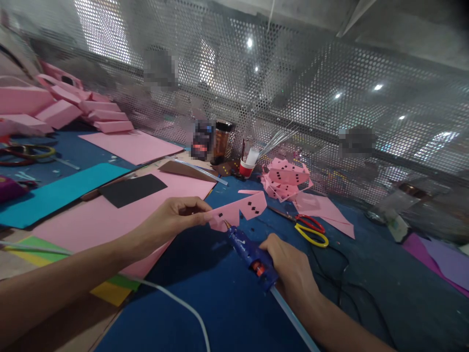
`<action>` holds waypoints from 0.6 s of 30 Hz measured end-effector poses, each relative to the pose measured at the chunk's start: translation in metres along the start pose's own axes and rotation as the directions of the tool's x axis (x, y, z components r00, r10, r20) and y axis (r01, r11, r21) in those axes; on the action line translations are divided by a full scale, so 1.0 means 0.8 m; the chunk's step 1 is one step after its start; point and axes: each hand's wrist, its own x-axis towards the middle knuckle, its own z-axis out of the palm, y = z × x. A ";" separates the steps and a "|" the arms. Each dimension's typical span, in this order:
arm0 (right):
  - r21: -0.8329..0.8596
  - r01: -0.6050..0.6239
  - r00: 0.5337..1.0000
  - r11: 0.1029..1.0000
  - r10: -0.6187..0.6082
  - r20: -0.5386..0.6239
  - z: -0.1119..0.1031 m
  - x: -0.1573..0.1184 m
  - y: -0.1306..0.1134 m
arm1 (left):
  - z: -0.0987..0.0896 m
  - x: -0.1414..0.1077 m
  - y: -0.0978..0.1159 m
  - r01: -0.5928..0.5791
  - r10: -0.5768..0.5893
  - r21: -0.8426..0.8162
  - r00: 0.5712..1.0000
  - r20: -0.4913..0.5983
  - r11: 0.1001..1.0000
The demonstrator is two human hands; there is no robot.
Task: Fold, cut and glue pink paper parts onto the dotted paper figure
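Note:
Between the fingers of my left hand (183,217) is the left end of a pink paper cutout (234,210) dotted with small black squares. My right hand (291,261) is wrapped round a blue hot glue gun (252,256). Its nozzle (227,225) meets the lower edge of the cutout, beside one of the black marks. A long glue stick (293,318) sticks out of the back of the gun. Farther off, a pile of similar pink spotted cutouts (286,178) rests on the blue table (205,288).
Scissors with red and yellow handles (311,231) lie right of the cutout. Pink sheets (135,146), a black paper piece (134,190) and a teal strip (66,190) spread leftward. A red-and-white cup (247,167) holds wires. A white cable (176,298) crosses the front; perforated metal (293,98) stands behind.

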 end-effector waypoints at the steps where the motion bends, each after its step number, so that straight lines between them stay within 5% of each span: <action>1: 0.000 0.002 1.000 1.000 -0.002 -0.002 0.000 0.000 0.000 | 0.000 0.000 0.000 0.004 -0.004 -0.003 1.000 -0.001 1.000; 5: 0.031 -0.037 0.999 0.999 0.036 0.008 -0.001 0.003 0.000 | -0.001 0.000 0.000 0.016 -0.014 0.042 0.999 -0.049 0.999; 9: 0.210 -0.218 0.975 0.953 0.202 0.093 -0.007 0.005 -0.004 | -0.002 0.001 0.003 0.024 -0.023 0.031 0.998 -0.050 0.999; 14: 0.465 -0.511 0.859 0.722 0.442 0.257 -0.010 -0.001 -0.009 | -0.004 0.001 -0.002 0.055 -0.056 -0.010 0.997 -0.059 0.998; 18: 0.531 -0.632 0.772 0.564 0.516 0.371 -0.014 0.007 -0.002 | -0.010 0.001 -0.013 0.098 -0.102 -0.050 0.990 -0.099 0.994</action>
